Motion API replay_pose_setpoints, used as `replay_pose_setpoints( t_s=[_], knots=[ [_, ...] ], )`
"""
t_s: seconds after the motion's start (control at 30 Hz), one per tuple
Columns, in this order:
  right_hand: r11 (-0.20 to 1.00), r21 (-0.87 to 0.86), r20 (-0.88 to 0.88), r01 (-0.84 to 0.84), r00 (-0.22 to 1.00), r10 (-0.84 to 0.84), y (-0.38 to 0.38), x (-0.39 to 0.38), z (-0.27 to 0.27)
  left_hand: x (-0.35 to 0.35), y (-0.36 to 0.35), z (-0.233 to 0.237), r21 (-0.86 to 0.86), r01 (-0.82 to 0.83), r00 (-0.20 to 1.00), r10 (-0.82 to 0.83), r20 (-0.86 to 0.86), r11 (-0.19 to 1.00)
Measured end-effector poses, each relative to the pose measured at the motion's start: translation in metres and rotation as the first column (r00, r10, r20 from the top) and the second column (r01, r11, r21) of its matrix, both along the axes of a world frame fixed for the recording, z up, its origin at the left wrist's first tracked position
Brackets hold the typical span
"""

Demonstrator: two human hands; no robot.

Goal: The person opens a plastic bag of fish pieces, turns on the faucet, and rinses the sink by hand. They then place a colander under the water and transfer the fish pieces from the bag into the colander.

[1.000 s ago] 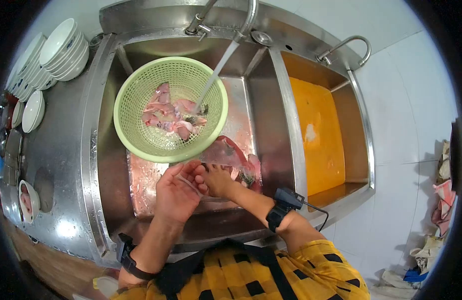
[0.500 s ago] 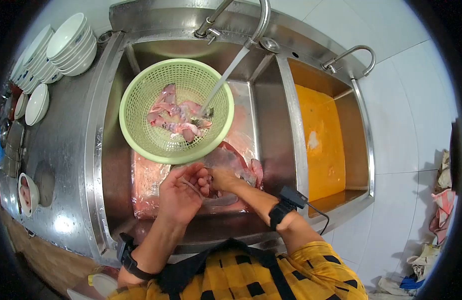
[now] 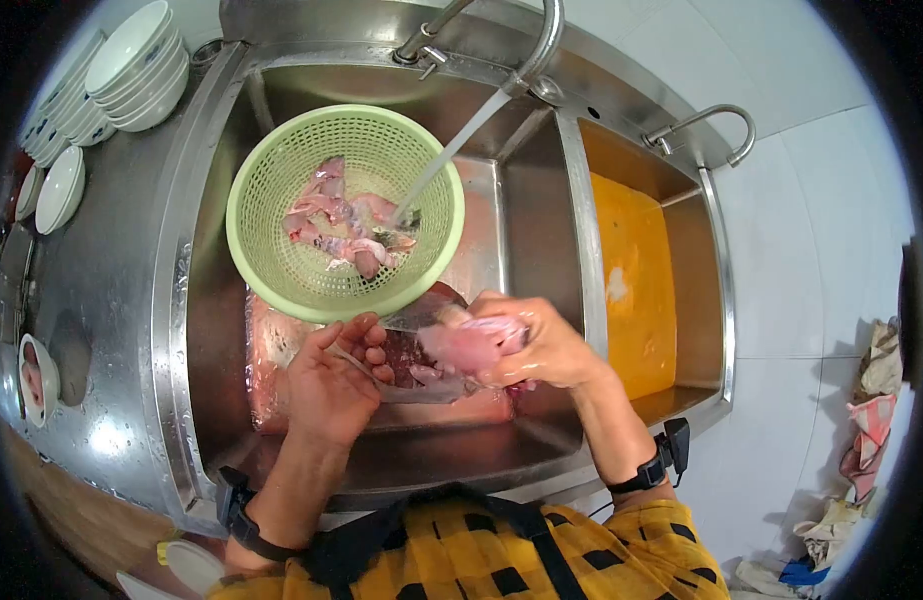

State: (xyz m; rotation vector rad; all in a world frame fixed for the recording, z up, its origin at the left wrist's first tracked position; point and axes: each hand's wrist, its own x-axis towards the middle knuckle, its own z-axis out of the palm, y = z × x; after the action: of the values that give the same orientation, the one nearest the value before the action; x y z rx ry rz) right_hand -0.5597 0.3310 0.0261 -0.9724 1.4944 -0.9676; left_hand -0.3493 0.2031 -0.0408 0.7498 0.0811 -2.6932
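Note:
My right hand [image 3: 553, 345] is closed around a pink, wet piece of raw meat [image 3: 473, 345], held above the sink just past the colander's near rim. Facing it, my left hand [image 3: 333, 385] has its fingers curled on the edge of a clear plastic bag [image 3: 421, 388]. The bag hangs open between my hands, with dark red, wet contents showing through. A pale green colander [image 3: 443, 262] sits beyond my hands in the left basin. Several raw pieces [image 3: 346, 225], pink with some dark skin, lie inside it under the running water.
A curved faucet [image 3: 543, 50] pours into the colander. The right basin [image 3: 636, 300] holds orange liquid, with a second faucet [image 3: 726, 110] above it. On the left counter stand stacked bowls [image 3: 141, 75] and a bowl with a pink piece [image 3: 39, 380]. Cloths [image 3: 871, 430] hang at right.
My right hand has come up and to the right out of the bag, the piece of raw meat now in its grip. My left hand has shifted slightly left, still at the bag's edge.

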Motion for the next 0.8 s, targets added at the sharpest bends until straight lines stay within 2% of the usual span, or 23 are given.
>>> replay_pose_setpoints(
  t_s=[0.13, 0.17, 0.23, 0.27, 0.33, 0.4, 0.43, 0.47, 0.5, 0.53, 0.6, 0.63, 0.67, 0.73, 0.8],
  knots=[
    [0.965, -0.087, 0.321, 0.246, 0.924, -0.207, -0.025, 0.002, 0.046, 0.001, -0.001, 0.001, 0.028, -0.014, 1.000, 0.014, 0.011, 1.000],
    [0.966, -0.088, 0.323, 0.245, 0.924, -0.205, -0.034, 0.005, 0.058, 0.002, -0.001, 0.000, 0.026, -0.016, 1.000, 0.016, 0.013, 1.000],
    [0.867, -0.354, 0.424, 0.350, 0.887, -0.185, -0.056, 0.010, 0.078, 0.001, 0.001, -0.005, 0.012, -0.003, 0.999, 0.004, -0.042, 1.000],
    [0.856, -0.443, 0.274, 0.265, 0.950, -0.152, -0.069, 0.005, 0.082, 0.001, 0.000, -0.004, 0.009, -0.005, 0.999, 0.006, -0.042, 1.000],
    [0.821, -0.539, 0.301, 0.187, 0.954, -0.020, -0.088, 0.003, 0.103, 0.002, 0.000, -0.003, 0.035, 0.001, 0.999, 0.001, -0.050, 0.999],
    [0.895, -0.411, 0.123, 0.175, 0.983, -0.136, -0.107, -0.008, 0.088, 0.002, 0.001, -0.003, 0.020, -0.001, 0.999, 0.002, -0.038, 1.000],
    [0.940, -0.298, 0.101, 0.165, 0.985, -0.141, -0.120, -0.012, 0.071, 0.002, 0.002, -0.003, 0.005, -0.001, 1.000, 0.001, -0.025, 1.000],
    [0.929, -0.364, -0.173, 0.072, 0.974, -0.143, -0.133, -0.014, 0.049, 0.002, 0.003, -0.002, 0.007, -0.003, 1.000, 0.003, -0.025, 1.000],
    [0.899, -0.438, -0.624, 0.004, 0.718, -0.307, -0.138, -0.010, 0.016, 0.002, 0.003, 0.001, 0.012, -0.005, 1.000, 0.005, -0.001, 1.000],
    [0.879, -0.468, -0.866, -0.095, 0.248, -0.434, -0.139, -0.008, -0.008, 0.002, 0.002, 0.002, 0.016, -0.006, 1.000, 0.006, 0.024, 1.000],
    [0.900, -0.429, -0.865, -0.076, 0.322, -0.385, -0.120, 0.003, -0.017, 0.002, -0.001, 0.001, 0.032, -0.012, 1.000, 0.012, 0.011, 0.999],
    [0.980, -0.186, -0.805, -0.070, 0.583, -0.111, -0.111, 0.005, -0.009, 0.003, 0.000, 0.000, 0.056, -0.016, 1.000, 0.016, 0.001, 0.998],
    [0.989, 0.068, -0.603, -0.132, 0.784, 0.146, -0.100, 0.009, -0.003, 0.003, 0.000, -0.001, 0.065, -0.020, 1.000, 0.020, 0.006, 0.998],
    [0.899, 0.109, -0.499, -0.423, 0.759, 0.418, -0.070, 0.016, -0.048, -0.001, -0.002, 0.000, 0.043, -0.037, 0.999, 0.036, 0.025, 0.998],
    [0.913, 0.188, -0.331, -0.362, 0.852, 0.406, -0.044, 0.044, -0.073, -0.004, 0.000, 0.003, 0.058, -0.028, 1.000, 0.028, -0.007, 0.998]
  ],
)
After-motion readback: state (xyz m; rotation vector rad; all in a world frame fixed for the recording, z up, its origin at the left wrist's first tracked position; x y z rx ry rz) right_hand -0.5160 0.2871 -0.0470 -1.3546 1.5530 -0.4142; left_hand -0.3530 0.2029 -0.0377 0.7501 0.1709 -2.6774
